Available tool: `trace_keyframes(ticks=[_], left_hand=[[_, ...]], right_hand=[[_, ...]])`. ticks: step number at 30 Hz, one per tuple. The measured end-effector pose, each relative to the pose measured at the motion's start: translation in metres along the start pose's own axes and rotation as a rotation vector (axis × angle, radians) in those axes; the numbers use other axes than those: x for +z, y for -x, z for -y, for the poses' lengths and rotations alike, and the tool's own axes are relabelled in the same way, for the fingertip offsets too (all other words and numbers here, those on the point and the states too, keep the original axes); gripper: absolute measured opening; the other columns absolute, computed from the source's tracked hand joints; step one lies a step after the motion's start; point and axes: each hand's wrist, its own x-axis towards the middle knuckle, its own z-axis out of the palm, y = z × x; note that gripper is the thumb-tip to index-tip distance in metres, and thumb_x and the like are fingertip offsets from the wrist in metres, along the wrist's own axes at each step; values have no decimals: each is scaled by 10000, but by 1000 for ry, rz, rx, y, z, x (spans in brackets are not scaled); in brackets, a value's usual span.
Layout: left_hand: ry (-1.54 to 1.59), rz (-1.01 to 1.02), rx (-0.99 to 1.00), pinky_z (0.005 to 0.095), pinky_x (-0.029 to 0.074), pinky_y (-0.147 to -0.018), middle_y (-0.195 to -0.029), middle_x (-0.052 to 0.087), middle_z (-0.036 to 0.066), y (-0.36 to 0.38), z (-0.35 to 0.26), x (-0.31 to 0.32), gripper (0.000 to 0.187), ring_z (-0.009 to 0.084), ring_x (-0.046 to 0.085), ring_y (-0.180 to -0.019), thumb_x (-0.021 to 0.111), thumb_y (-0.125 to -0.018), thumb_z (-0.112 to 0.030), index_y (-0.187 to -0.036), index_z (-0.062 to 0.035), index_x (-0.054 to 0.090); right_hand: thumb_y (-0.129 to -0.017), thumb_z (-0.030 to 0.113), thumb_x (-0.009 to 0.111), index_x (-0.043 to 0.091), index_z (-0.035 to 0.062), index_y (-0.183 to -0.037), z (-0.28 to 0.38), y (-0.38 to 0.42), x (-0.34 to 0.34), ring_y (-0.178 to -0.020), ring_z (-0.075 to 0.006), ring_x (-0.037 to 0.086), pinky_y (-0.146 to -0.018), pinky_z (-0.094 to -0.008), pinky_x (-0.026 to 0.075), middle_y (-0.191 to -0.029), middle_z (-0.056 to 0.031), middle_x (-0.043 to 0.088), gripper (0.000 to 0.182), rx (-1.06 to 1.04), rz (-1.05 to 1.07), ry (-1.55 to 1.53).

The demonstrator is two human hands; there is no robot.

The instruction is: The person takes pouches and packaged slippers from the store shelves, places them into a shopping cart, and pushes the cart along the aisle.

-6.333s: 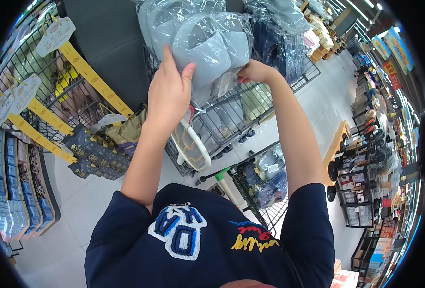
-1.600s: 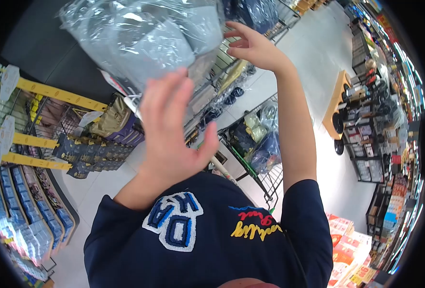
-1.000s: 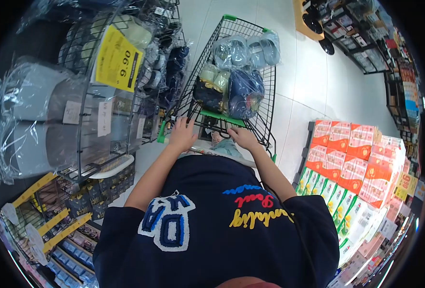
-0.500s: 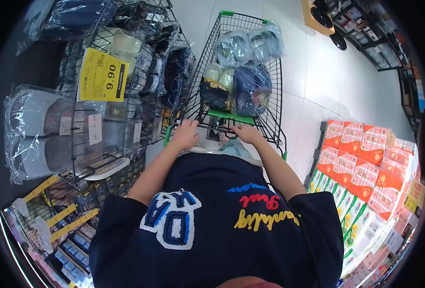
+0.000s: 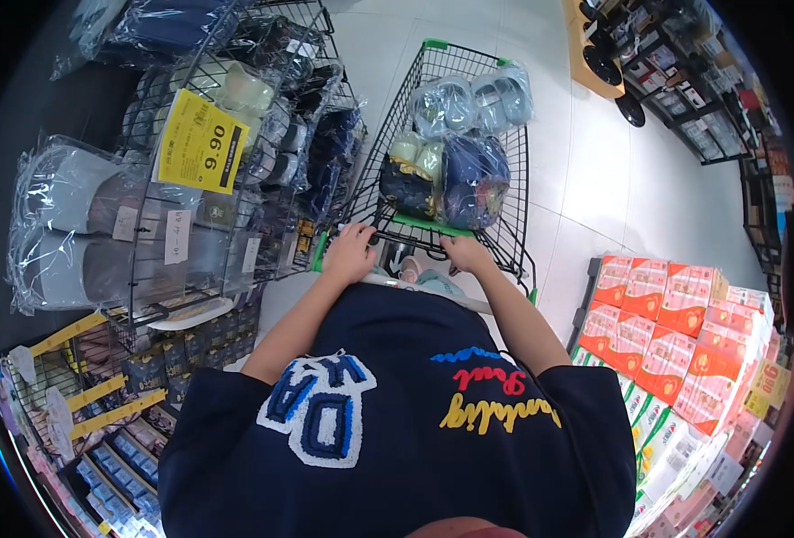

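Both my hands rest on the handlebar of a black wire shopping cart [image 5: 521,193] with green corner pieces. My left hand [image 5: 350,254] curls over the bar near its left end. Further right, my right hand [image 5: 465,254] grips the same bar. Inside the cart lie light blue slippers [image 5: 442,106] in clear plastic. Nearer to me are a dark blue plastic-wrapped bundle [image 5: 475,179] and a dark patterned item [image 5: 408,188] beside pale green wrapped slippers [image 5: 428,156].
On the left, a wire rack [image 5: 137,242] holds plastic-wrapped slippers and a yellow price sign [image 5: 202,142]. Stacked red-and-white cartons [image 5: 657,300] stand to the right. Shelving [image 5: 684,90] lines the far right, and white floor tiles [image 5: 576,179] run between.
The cartons on the right sit lower in view, and the cart appears slightly further right and lower. A foot now shows below the handlebar. Both hands keep their hold.
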Motion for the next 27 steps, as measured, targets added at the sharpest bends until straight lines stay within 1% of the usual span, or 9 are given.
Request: trace_keyframes(ticks=[4,8,13,16,19,22,23,25,27], left_hand=[[15,-18,-18,437,499,-1000,-1285,589,101,-5,-6,-4,435,284,547,-1249,602,-836,-196,-1258,-89,623],[43,-31,-12,436,502,-990,-1268,595,94,-9,-5,-5,397,288,557,-1224,603,-839,-187,-1221,-84,633],[58,-33,2,428,506,-982,-1266,595,90,-13,0,-2,384,288,549,-1232,596,-842,-177,-1212,-79,627],[80,-7,-16,436,493,-999,-1291,587,89,-14,2,-4,387,295,535,-1253,587,-845,-176,-1220,-87,616],[76,7,-34,434,496,-1002,-1300,585,88,-16,3,-7,387,296,532,-1263,586,-847,-177,-1222,-89,617],[75,6,-41,434,500,-1004,-1305,585,87,-21,6,-12,389,299,528,-1271,587,-846,-176,-1225,-91,619],[77,5,-39,435,502,-1004,-1306,585,88,-22,8,-12,391,300,528,-1272,589,-845,-176,-1226,-91,620],[72,0,-17,434,503,-1004,-1306,588,89,-26,11,-13,405,303,529,-1270,592,-840,-173,-1236,-91,620],[71,-35,-9,433,518,-973,-1267,605,92,-28,12,-13,383,290,556,-1228,589,-842,-170,-1212,-89,642]], right_hand=[[-1013,505,330,733,6,-992,1,-2,-8,-1025,-442,665,-966,-504,491,-1012,-268,715,642,28,25,-10],[-1013,499,322,737,14,-979,3,-3,-10,-1033,-433,671,-951,-512,499,-1014,-271,717,639,48,5,-12],[-1010,517,369,746,15,-949,-5,-14,-1,-971,-430,689,-927,-507,514,-905,-235,733,631,7,-104,33],[-1011,517,367,744,7,-959,2,-11,-7,-991,-435,681,-931,-506,512,-949,-259,723,636,16,-94,20],[-1010,518,371,742,0,-976,15,-3,-19,-1017,-447,669,-937,-511,506,-1005,-284,708,638,52,-38,-22],[-1016,518,385,749,8,-1002,7,-19,-10,-659,-353,726,-754,-446,589,-864,-209,742,627,4,-104,64],[-1013,516,389,744,-10,-994,5,-23,-8,-664,-351,728,-760,-443,590,-863,-210,742,635,-11,-115,81],[-1008,523,388,747,-3,-1001,9,-25,-12,-766,-373,732,-815,-459,576,-908,-226,740,637,18,-75,58],[-1005,527,387,749,1,-1009,12,-26,-13,-875,-396,721,-870,-474,556,-963,-243,733,639,35,-70,65]])
